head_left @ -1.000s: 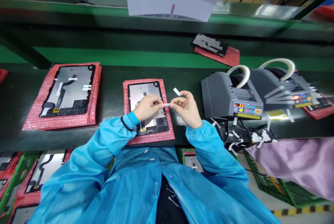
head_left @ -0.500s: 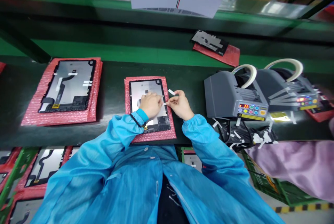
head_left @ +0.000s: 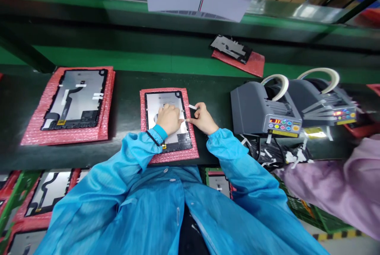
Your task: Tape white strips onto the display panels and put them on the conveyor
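Hands meet over the right edge of a tablet back panel (head_left: 162,102), which lies on pink bubble wrap (head_left: 178,154) directly under them. Left hand (head_left: 168,118): knuckles up, fingers curled, tips down on one end of a short white tape strip (head_left: 186,120); pinching or only pressing, cannot tell. Right hand (head_left: 203,119): thumb and forefinger closed on the strip's other end, with a second strip (head_left: 192,107) clinging to a raised finger. Progress, as judged: the first strip is at the panel edge but does not look fully stuck down, and the second is not yet placed. A stack of panels (head_left: 74,96) well left of the left hand already carries white strips. Surface: a dark worktop (head_left: 127,104). Right of the right hand stands a grey tape dispenser (head_left: 263,108), with a second dispenser (head_left: 320,100) just beside it. Beyond the hands, one more panel (head_left: 231,48) sits on a green lane. Below the hands are crates of panels (head_left: 47,191). Another person's lilac sleeve (head_left: 341,183) shows at far right.
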Demonstrator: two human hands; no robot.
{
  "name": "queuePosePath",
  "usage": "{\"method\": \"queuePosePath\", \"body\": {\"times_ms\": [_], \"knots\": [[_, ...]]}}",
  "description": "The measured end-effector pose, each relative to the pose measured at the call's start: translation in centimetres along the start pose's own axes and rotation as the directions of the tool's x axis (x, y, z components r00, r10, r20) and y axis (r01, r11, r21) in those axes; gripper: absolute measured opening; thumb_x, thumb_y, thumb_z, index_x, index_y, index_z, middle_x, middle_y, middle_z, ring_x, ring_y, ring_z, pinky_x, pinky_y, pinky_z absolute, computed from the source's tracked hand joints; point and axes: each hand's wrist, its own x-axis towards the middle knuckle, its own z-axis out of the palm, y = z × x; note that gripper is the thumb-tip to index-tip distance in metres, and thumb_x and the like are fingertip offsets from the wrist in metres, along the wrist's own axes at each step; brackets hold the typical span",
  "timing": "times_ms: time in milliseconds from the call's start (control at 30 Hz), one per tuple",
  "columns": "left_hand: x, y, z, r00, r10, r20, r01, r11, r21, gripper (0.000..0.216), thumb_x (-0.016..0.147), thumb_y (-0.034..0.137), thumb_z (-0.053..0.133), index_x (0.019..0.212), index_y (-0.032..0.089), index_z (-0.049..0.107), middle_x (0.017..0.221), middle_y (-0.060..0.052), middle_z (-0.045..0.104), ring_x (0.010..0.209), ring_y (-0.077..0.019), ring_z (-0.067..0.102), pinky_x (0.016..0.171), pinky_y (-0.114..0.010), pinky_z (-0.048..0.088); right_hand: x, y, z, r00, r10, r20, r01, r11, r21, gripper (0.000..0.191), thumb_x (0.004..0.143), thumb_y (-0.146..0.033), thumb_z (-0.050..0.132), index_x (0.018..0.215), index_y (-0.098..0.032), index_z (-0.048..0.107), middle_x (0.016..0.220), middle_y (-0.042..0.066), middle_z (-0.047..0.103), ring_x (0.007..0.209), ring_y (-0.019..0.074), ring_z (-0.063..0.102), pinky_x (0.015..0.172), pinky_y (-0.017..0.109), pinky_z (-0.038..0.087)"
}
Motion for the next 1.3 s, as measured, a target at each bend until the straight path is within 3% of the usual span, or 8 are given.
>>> {"method": "queuePosePath", "body": {"times_ms": [67, 167, 367, 467, 733, 833, 1033, 1300], "knots": [[0.2, -0.6, -0.3, 0.998, -0.033, -0.053, 0.031, 0.999, -0.038, 0.013, 0.080, 0.029, 0.064, 0.083, 0.017, 0.062, 0.095, -0.013, 0.061, 0.105, -0.0330, 0.049, 0.086, -0.047, 0.038, 0.2, -0.3, -0.8, 1.000, 0.000, 0.018, 0.000, 1.000, -0.016, 0.050, 0.050, -0.025, 0.082, 0.082, -0.024, 0.044, 0.044, -0.017, 0.037, 0.041, 0.0068, 0.034, 0.045, 0.020, 0.023], [0.7, -1.7, -1.2, 0.993, -0.081, -0.084, 0.066, 0.983, -0.172, 0.010, 0.081, 0.026, 0.062, 0.087, 0.018, 0.064, 0.090, -0.008, 0.061, 0.098, -0.0270, 0.051, 0.087, -0.042, 0.038, 0.0, -1.3, -1.7, 0.991, 0.012, 0.131, -0.023, 0.996, 0.089, 0.035, 0.064, -0.038, 0.076, 0.077, -0.022, 0.048, 0.045, -0.014, 0.038, 0.044, 0.0069, 0.033, 0.046, 0.021, 0.023], [1.4, -2.1, -2.1, 0.997, 0.055, -0.058, -0.073, 0.925, -0.374, 0.013, 0.084, 0.031, 0.062, 0.083, 0.019, 0.067, 0.085, -0.003, 0.062, 0.092, -0.0207, 0.052, 0.090, -0.037, 0.036, -1.4, -3.1, -1.8, 0.960, -0.117, 0.254, 0.049, 0.965, 0.259, 0.039, 0.071, -0.056, 0.068, 0.077, -0.019, 0.058, 0.057, -0.008, 0.046, 0.054, 0.0085, 0.040, 0.051, 0.022, 0.032], [1.5, -1.8, -1.9, 0.997, 0.073, -0.032, -0.080, 0.914, -0.399, 0.012, 0.083, 0.028, 0.063, 0.076, 0.018, 0.065, 0.081, -0.002, 0.062, 0.086, -0.0189, 0.052, 0.087, -0.036, 0.037, -1.6, -3.1, -1.7, 0.952, -0.150, 0.269, 0.086, 0.969, 0.233, 0.037, 0.073, -0.055, 0.067, 0.077, -0.019, 0.060, 0.059, -0.006, 0.049, 0.059, 0.0098, 0.044, 0.055, 0.022, 0.034], [1.4, -1.7, -1.8, 0.998, -0.049, 0.030, 0.057, 0.891, -0.451, 0.013, 0.081, 0.022, 0.062, 0.070, 0.015, 0.062, 0.071, -0.001, 0.060, 0.078, -0.0169, 0.054, 0.073, -0.029, 0.037, -0.7, -2.1, -1.7, 0.976, -0.148, 0.158, 0.143, 0.989, 0.045, 0.018, 0.077, -0.036, 0.066, 0.077, -0.018, 0.062, 0.071, -0.001, 0.061, 0.066, 0.0137, 0.052, 0.066, 0.027, 0.042], [1.4, -1.4, -1.5, 0.995, -0.085, 0.052, 0.099, 0.909, -0.405, 0.013, 0.083, 0.024, 0.061, 0.073, 0.016, 0.064, 0.075, -0.002, 0.063, 0.083, -0.0190, 0.056, 0.075, -0.031, 0.037, -0.2, -1.8, -1.0, 0.968, -0.196, 0.155, 0.212, 0.973, -0.095, 0.010, 0.080, -0.024, 0.061, 0.072, -0.019, 0.058, 0.074, 0.001, 0.060, 0.072, 0.0155, 0.054, 0.073, 0.030, 0.043], [1.3, -0.8, -0.6, 0.990, -0.144, 0.008, 0.143, 0.979, -0.146, 0.019, 0.087, 0.026, 0.056, 0.077, 0.016, 0.067, 0.097, -0.010, 0.068, 0.107, -0.0289, 0.053, 0.085, -0.041, 0.034, 0.4, -1.0, 0.3, 0.955, -0.271, 0.118, 0.296, 0.875, -0.384, 0.014, 0.081, -0.013, 0.058, 0.068, -0.019, 0.054, 0.080, 0.004, 0.059, 0.085, 0.0201, 0.055, 0.088, 0.037, 0.040], [0.9, -0.4, -0.2, 0.992, -0.126, 0.020, 0.128, 0.987, -0.099, 0.021, 0.088, 0.027, 0.054, 0.077, 0.016, 0.067, 0.100, -0.010, 0.069, 0.108, -0.0296, 0.051, 0.086, -0.043, 0.033, 0.4, 0.1, 0.9, 0.949, -0.288, 0.129, 0.315, 0.835, -0.452, 0.013, 0.081, -0.014, 0.060, 0.069, -0.020, 0.059, 0.081, 0.004, 0.059, 0.084, 0.0204, 0.054, 0.087, 0.038, 0.040]]}}
